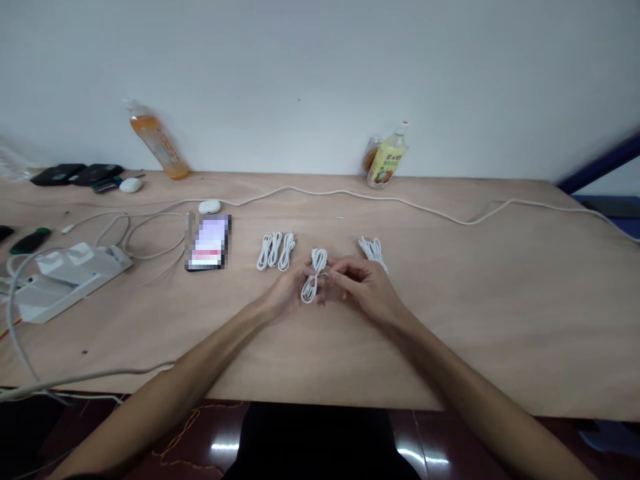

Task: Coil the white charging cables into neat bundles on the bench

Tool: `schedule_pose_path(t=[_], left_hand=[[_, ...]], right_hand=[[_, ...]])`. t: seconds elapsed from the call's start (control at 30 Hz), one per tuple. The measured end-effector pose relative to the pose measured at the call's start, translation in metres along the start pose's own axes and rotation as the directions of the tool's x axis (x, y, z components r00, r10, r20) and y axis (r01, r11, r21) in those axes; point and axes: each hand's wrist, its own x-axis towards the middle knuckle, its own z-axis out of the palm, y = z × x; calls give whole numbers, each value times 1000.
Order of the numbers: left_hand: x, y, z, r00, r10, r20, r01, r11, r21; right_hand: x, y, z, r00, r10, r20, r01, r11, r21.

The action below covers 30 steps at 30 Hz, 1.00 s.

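A coiled white cable (310,289), folded into a bundle and pinched in at its middle, is in my left hand (287,291), whose fingers are closed around it. My right hand (369,285) has thumb and forefinger pressed together at the bundle's waist, on the end of a thin white tie (323,274). To the left, several white cable bundles (275,251) lie side by side on the table. Beyond my right hand lie more white cable bundles (373,251), partly hidden by it.
A phone (209,243), a white earbud case (209,207) and a white power strip (75,283) with cables are on the left of the wooden table (500,313). An orange drink bottle (159,143) and a yellow-labelled bottle (388,160) stand against the wall. A long white cord (345,193) crosses behind.
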Motion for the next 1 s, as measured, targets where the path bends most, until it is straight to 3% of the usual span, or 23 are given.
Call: schedule_pose_path(t=[0.13,0.4,0.47,0.53,0.63,0.87,0.93,1.0], left_hand=[[-1,6,0,996,-77,40,76,997,15],[-8,11,6,989,-79,127,58,985,161],[-8,9,6,998,-26,54,16,984,180],[-6,6,6,991,84,-107,-59,973,221],[-3,-1,4,897,285,-338,-158,920,358],[-2,-9,-3,919,296,-259,-113,830,546],[-4,-8,-4,904,372,-212,-151,741,655],[-5,-4,-4,867,479,-141,-200,592,781]], right_hand=[[-3,4,4,996,-75,-53,67,990,-124],[-2,6,4,968,-152,-202,103,967,-234],[-2,7,4,946,-162,-282,87,962,-258],[-2,7,5,917,-166,-362,71,963,-261],[-2,5,5,881,-175,-439,76,969,-235],[-3,2,4,916,-186,-356,116,971,-209],[-3,2,4,933,-177,-314,120,974,-194],[-4,2,4,949,-163,-270,119,978,-173]])
